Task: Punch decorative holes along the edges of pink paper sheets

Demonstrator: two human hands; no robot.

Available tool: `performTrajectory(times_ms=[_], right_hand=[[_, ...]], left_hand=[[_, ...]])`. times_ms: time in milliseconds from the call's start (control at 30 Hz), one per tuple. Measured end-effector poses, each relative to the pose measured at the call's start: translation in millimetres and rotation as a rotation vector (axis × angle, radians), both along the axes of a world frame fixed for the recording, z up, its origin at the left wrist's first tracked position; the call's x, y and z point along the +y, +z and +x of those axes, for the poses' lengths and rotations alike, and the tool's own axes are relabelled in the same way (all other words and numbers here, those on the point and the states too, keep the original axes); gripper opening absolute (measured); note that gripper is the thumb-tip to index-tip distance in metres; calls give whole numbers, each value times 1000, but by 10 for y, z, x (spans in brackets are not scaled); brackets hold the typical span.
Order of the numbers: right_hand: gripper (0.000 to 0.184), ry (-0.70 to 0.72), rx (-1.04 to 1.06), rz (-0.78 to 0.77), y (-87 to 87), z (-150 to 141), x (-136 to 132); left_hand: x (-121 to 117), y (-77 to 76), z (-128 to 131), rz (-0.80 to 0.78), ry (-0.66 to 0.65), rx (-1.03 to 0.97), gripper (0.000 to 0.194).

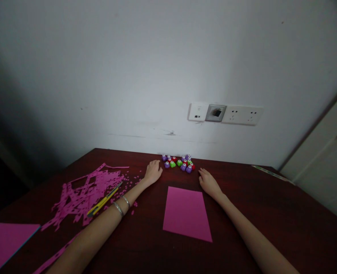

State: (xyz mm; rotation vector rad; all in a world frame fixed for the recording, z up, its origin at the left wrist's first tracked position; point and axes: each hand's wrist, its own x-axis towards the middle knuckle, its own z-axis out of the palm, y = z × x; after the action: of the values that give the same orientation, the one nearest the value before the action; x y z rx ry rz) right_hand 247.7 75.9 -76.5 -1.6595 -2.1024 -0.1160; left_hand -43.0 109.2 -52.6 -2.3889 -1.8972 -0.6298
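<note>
My left hand (153,171) rests palm-down on the dark red table (256,205), fingers loosely curled, just left of a cluster of small craft punches (178,163) in purple, green and red. My right hand (207,182) lies flat with fingers stretched toward the same cluster, a little to its right and nearer to me. Neither hand holds anything. Between my forearms lies a pink paper sheet (187,213). Two silver bangles (122,204) circle my left wrist.
A heap of punched pink paper strips (85,192) lies at the left, with a yellow utility knife (104,200) on it. Another pink sheet stack (5,243) sits at the front left corner. Wall sockets (225,113) are above the table's back edge.
</note>
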Motion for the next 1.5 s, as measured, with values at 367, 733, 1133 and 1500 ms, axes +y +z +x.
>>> performTrajectory(times_ms=[367,733,1133,1500], right_hand=[[42,-2,33,3,10,-12,-22],[41,-9,17,10,32,-19,-25],[41,-3,36,2,10,-8,-12],[40,5,36,9,9,-3,-14]], left_hand=[[42,61,240,1,1,-91,35],[170,23,159,6,-24,-138,40],[328,-57,47,9,-149,-282,35],[342,-79,41,36,-226,-273,27]])
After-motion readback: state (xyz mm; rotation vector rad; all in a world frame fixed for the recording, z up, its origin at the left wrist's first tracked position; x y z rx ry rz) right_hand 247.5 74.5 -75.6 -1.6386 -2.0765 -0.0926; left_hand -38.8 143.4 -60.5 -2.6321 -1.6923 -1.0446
